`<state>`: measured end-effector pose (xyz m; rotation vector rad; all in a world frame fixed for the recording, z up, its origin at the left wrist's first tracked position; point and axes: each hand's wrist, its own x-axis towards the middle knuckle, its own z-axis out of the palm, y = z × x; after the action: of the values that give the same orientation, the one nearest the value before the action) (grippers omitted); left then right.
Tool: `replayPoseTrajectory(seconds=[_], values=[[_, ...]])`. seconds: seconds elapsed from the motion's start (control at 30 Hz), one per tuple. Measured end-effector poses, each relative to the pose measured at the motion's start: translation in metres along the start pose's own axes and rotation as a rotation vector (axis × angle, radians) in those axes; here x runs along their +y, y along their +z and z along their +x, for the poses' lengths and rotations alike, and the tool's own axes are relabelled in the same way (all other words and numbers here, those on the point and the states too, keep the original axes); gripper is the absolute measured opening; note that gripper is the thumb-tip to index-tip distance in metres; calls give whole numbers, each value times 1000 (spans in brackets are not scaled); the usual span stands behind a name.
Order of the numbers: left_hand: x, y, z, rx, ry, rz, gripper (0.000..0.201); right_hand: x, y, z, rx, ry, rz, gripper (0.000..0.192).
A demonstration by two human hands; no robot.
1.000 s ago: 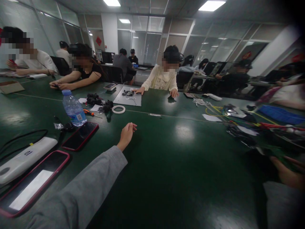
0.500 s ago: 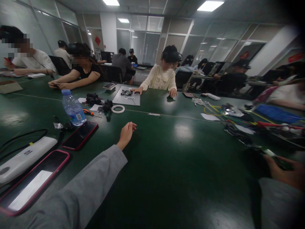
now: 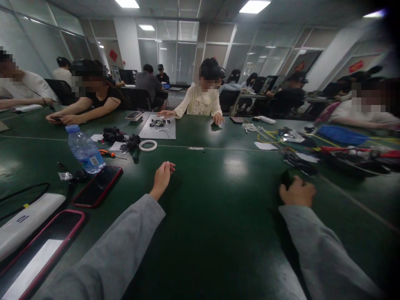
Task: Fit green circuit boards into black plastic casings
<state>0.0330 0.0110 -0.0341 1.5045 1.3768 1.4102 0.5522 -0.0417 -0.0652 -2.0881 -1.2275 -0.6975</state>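
My left hand (image 3: 162, 177) rests on its edge on the green table (image 3: 225, 200), fingers straight and held together, holding nothing. Nearest to it are a red-cased phone (image 3: 96, 186) to its left and a white tape ring (image 3: 147, 145) beyond it. My right hand (image 3: 296, 192) lies knuckles-up to the right, its fingers curled over a small dark object (image 3: 288, 178) that is mostly hidden under them. Both arms are in grey sleeves.
At the left are a water bottle (image 3: 83, 150), a pink-cased phone (image 3: 46, 246), a white device (image 3: 21, 223), an orange screwdriver (image 3: 108, 153) and black parts (image 3: 114, 134). A grey plate (image 3: 158, 127) lies before a person (image 3: 201, 98) opposite. Cables (image 3: 293, 160) and a blue tray (image 3: 340, 134) are at the right.
My right hand has come in from the far right edge to the table middle, closed over the dark object. The view has turned slightly to the right. My left hand has stayed put.
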Motion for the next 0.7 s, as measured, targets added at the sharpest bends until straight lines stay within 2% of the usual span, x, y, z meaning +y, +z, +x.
replayPoseTrajectory(seconds=[0.1, 0.2, 0.27, 0.33, 0.4, 0.47, 0.57, 0.7], values=[[-1, 0, 1, -3, 2, 40, 39, -95, -9, -29, -200, -194, 13, 59], [-2, -1, 2, -40, -1, 66, 36, -185, -26, -60, -322, -410, 230, 57], [-1, 0, 0, -97, 15, 79, 34, -231, -39, -80, -403, -555, 373, 58], [1, 1, -2, -159, 60, 90, 36, -264, -53, -99, -477, -680, 484, 59], [4, 3, -4, -199, 127, 99, 40, -284, -66, -113, -532, -780, 572, 61], [5, 4, -5, -213, 171, 114, 40, -293, -75, -121, -560, -832, 643, 66], [4, 4, -4, -206, 159, 126, 37, -294, -79, -124, -555, -802, 720, 76], [-4, 3, 2, -214, 103, 71, 36, -290, -69, -120, -581, -736, 784, 82]])
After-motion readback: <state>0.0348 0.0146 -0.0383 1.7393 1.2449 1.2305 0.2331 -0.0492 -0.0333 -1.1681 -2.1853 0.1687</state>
